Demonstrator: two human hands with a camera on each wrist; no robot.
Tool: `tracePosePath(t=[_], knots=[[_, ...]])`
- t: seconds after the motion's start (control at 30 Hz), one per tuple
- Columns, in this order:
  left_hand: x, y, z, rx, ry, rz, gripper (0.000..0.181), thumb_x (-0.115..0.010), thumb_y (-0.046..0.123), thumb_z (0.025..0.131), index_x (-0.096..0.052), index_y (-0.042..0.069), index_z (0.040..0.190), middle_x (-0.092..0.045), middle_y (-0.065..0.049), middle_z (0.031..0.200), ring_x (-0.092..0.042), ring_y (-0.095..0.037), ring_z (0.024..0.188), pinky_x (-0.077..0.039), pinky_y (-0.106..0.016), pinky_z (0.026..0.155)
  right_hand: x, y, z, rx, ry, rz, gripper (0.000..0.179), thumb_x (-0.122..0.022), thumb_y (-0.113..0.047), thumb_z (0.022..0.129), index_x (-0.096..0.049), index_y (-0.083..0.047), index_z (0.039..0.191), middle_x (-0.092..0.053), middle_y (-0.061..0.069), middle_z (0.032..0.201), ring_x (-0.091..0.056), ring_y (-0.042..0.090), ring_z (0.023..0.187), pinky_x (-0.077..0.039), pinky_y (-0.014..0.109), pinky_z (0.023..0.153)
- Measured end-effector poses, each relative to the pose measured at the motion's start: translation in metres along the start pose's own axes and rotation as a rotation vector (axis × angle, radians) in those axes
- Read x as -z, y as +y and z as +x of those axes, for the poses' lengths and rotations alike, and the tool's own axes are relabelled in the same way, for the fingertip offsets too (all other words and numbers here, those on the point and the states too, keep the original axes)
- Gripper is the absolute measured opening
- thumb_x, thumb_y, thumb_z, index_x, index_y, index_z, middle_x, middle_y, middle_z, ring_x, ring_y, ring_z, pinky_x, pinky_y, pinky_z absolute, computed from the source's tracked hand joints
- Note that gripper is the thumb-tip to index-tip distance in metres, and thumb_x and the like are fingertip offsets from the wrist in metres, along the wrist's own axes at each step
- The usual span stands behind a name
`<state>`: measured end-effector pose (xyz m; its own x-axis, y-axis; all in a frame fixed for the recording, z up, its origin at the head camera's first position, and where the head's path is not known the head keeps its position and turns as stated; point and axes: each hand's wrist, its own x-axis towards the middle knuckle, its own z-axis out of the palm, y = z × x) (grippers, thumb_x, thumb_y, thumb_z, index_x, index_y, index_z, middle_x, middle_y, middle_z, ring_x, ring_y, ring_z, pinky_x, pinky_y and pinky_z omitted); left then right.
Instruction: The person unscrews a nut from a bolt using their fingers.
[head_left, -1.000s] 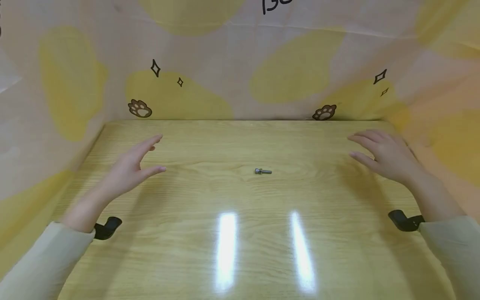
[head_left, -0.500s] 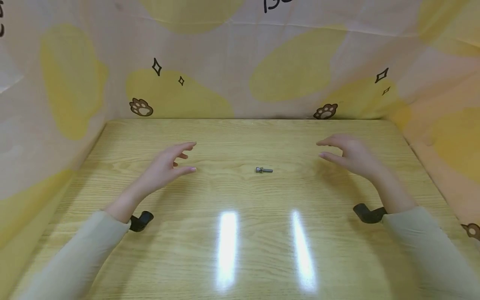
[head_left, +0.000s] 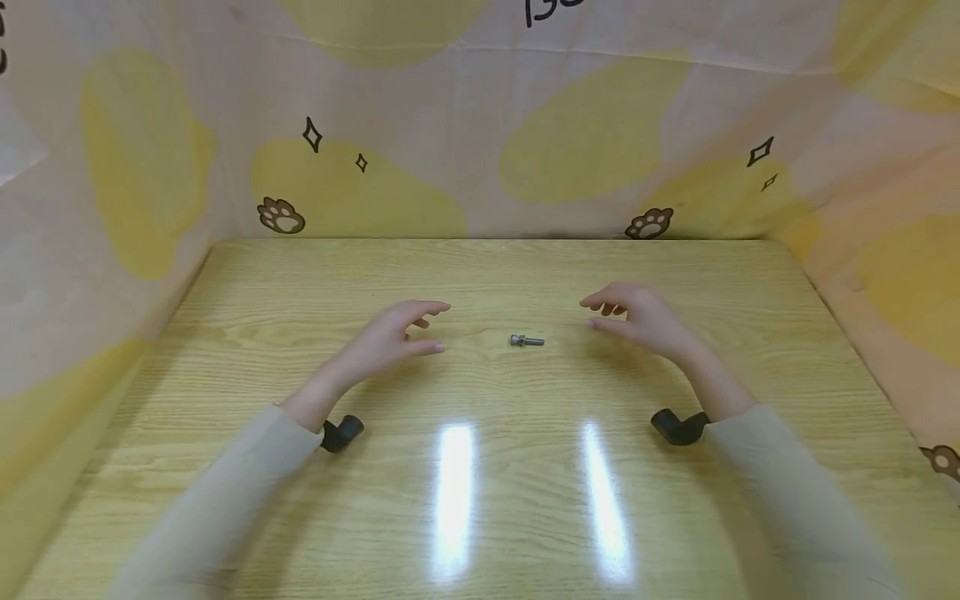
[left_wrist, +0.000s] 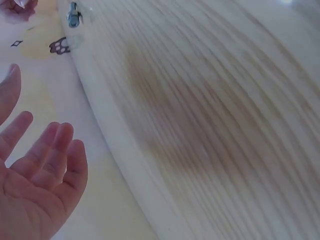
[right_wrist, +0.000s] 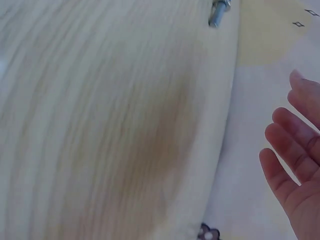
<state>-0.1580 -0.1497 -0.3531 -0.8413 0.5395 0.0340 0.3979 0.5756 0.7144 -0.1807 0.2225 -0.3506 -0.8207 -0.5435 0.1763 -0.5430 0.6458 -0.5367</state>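
Note:
A small metal bolt (head_left: 527,341) lies on its side near the middle of the wooden table, its head toward the left and its threaded shank toward the right. A nut or washer seems to sit close to the head. To its left, my left hand (head_left: 385,340) hovers with loosely bent fingers and nothing in them. On the other side my right hand (head_left: 640,319) hangs above the table, also holding nothing. Neither hand touches the bolt. Both wrist views catch the bolt near the top, in the left one (left_wrist: 73,16) and in the right one (right_wrist: 218,14).
The wooden table (head_left: 480,275) meets a patterned cloth wall (head_left: 480,125) at the back, with cloth at both sides too. Two bright light reflections (head_left: 453,500) lie on the front half of the tabletop. A black wrist mount (head_left: 342,433) sticks out at the left cuff.
Both hands have come inward from the table's sides toward the bolt, the left moving right and the right moving left. The bolt has stayed in place.

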Motion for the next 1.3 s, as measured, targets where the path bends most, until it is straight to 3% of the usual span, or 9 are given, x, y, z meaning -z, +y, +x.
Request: tracePosePath(t=[0.37, 0.57, 0.83, 1.0, 1.3], knots=[[-0.029, 0.007, 0.03, -0.028, -0.061, -0.033, 0.055, -0.069, 0.018, 0.086, -0.047, 0.004, 0.134, -0.049, -0.017, 0.132, -0.055, -0.033, 0.107, -0.047, -0.042, 0.09, -0.028, -0.007, 0.02, -0.014, -0.09, 0.099, 0.031, -0.072, -0.011, 0.082, -0.066, 0.001, 0.11, -0.066, 0.01, 0.092, -0.059, 0.019, 0.081, -0.052, 0.036, 0.075], [-0.043, 0.009, 0.043, -0.009, -0.078, -0.022, 0.054, -0.068, 0.018, 0.086, -0.048, 0.004, 0.134, -0.05, -0.014, 0.133, -0.054, -0.032, 0.109, -0.044, -0.04, 0.094, -0.043, -0.008, 0.027, -0.043, -0.124, 0.146, 0.031, -0.072, -0.012, 0.082, -0.066, 0.0, 0.109, -0.065, 0.008, 0.093, -0.059, 0.018, 0.083, -0.051, 0.034, 0.075], [-0.06, 0.017, 0.061, 0.026, -0.085, -0.043, 0.049, -0.069, 0.017, 0.085, -0.053, 0.003, 0.129, -0.057, -0.014, 0.123, -0.058, -0.024, 0.101, -0.047, -0.036, 0.088, -0.055, -0.01, 0.03, -0.061, -0.118, 0.2, 0.031, -0.073, -0.012, 0.081, -0.066, 0.001, 0.108, -0.065, 0.007, 0.089, -0.058, 0.018, 0.079, -0.05, 0.031, 0.07], [-0.067, 0.019, 0.066, 0.046, -0.069, -0.037, 0.048, -0.071, 0.015, 0.084, -0.054, 0.001, 0.126, -0.06, -0.013, 0.115, -0.058, -0.021, 0.092, -0.047, -0.034, 0.084, -0.061, -0.011, 0.034, -0.07, -0.119, 0.218, 0.031, -0.074, -0.013, 0.08, -0.066, 0.001, 0.107, -0.064, 0.007, 0.088, -0.058, 0.017, 0.077, -0.051, 0.031, 0.069], [-0.074, 0.02, 0.075, 0.067, -0.049, -0.011, 0.033, -0.069, 0.012, 0.084, -0.062, -0.002, 0.113, -0.065, -0.011, 0.099, -0.058, -0.022, 0.092, -0.046, -0.031, 0.085, -0.067, -0.015, 0.038, -0.113, -0.128, 0.235, 0.029, -0.075, -0.013, 0.08, -0.067, 0.0, 0.104, -0.066, 0.01, 0.096, -0.06, 0.02, 0.085, -0.051, 0.034, 0.075]])
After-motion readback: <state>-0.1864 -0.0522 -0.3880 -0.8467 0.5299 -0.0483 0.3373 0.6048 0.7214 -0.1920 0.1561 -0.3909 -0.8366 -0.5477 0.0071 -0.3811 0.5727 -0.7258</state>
